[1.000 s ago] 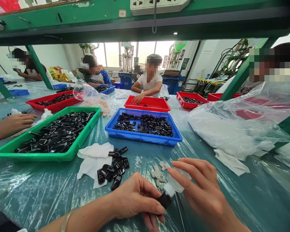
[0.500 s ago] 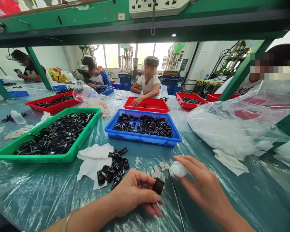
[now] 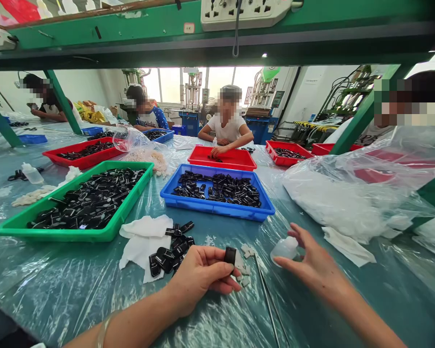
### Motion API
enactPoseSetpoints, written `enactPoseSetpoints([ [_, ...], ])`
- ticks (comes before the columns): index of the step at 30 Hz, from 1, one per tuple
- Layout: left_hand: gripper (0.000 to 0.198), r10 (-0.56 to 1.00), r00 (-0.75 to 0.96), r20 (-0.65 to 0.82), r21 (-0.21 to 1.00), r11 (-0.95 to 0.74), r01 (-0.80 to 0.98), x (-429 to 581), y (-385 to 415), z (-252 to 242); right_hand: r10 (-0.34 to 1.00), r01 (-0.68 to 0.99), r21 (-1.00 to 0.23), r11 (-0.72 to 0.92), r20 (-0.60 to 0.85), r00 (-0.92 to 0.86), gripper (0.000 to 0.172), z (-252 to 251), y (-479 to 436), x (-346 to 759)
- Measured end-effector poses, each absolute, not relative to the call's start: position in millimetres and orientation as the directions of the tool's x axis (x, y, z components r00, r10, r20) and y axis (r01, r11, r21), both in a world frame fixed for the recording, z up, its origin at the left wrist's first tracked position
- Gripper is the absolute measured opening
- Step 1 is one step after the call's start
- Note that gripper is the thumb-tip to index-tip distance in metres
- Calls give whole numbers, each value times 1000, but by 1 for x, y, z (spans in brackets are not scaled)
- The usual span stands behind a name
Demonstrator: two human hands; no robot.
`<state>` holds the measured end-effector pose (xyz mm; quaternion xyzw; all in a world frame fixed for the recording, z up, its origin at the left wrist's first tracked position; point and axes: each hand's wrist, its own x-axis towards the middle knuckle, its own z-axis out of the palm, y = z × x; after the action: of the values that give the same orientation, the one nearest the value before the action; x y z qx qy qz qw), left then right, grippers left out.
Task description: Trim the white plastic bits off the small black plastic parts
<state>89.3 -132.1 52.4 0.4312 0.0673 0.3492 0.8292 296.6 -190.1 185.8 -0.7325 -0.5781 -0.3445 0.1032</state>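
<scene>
My left hand [image 3: 206, 273] pinches a small black part [image 3: 230, 255] upright between thumb and fingers. To the right, my right hand [image 3: 304, 251] has its thumb and fingers spread around a small translucent bottle [image 3: 284, 250]; whether they touch it is hard to tell. Metal tweezers [image 3: 270, 299] lie on the plastic-covered table between my hands. Small pale pieces [image 3: 243, 273] lie just beyond my left fingertips. A pile of black parts [image 3: 170, 251] rests partly on a white cloth [image 3: 141, 237], left of my left hand.
A blue tray [image 3: 217, 209] and a green tray [image 3: 76, 235] hold many black parts. A clear bag of white material [image 3: 340, 193] lies at right. Across the table, a person reaches into a red tray [image 3: 223, 162]. A green beam [image 3: 166, 36] crosses overhead.
My right hand and the bottle have moved right, away from the tweezers, and its fingers have spread. My left hand has raised the black part slightly. The person opposite has shifted their arms.
</scene>
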Motion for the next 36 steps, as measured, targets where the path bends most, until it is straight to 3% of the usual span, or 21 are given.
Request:
enactPoseSetpoints([
  [1,47,645,742,185,765,379,-520,89,-132,53,716,912,240,-332,694,78,93,188,-193,288],
  [2,47,652,737,181,769,373,-519,90,-131,53,641,918,235,-319,767,26,86,189,-196,277],
  [4,47,663,728,176,773,365,-519,90,-131,54,582,945,240,-222,810,-69,44,185,-202,255],
  [5,48,664,727,173,775,364,-517,91,-130,53,628,961,248,-119,769,-121,27,180,-204,246],
  [6,48,663,727,175,776,362,-517,91,-130,53,754,970,241,-9,639,-152,24,174,-206,239],
  [8,50,658,731,182,776,360,-517,91,-129,52,926,984,164,71,355,-126,30,156,-205,234],
  [12,49,645,741,187,790,349,-504,91,-128,51,987,992,117,49,148,-66,31,125,-197,245],
  [17,47,616,764,194,803,348,-484,93,-129,51,992,995,100,-14,124,1,30,120,-194,245],
  [20,48,593,779,203,816,338,-469,93,-132,51,988,997,-22,-71,135,74,39,133,-199,236],
  [23,48,554,803,220,838,314,-446,94,-134,50,958,983,-160,-89,257,128,48,145,-207,229],
  [27,47,501,834,234,855,303,-421,95,-137,48,953,958,-284,-40,277,122,55,145,-212,222],
  [36,42,470,848,245,853,311,-419,94,-137,48,974,951,-306,44,226,28,48,140,-213,215],
])
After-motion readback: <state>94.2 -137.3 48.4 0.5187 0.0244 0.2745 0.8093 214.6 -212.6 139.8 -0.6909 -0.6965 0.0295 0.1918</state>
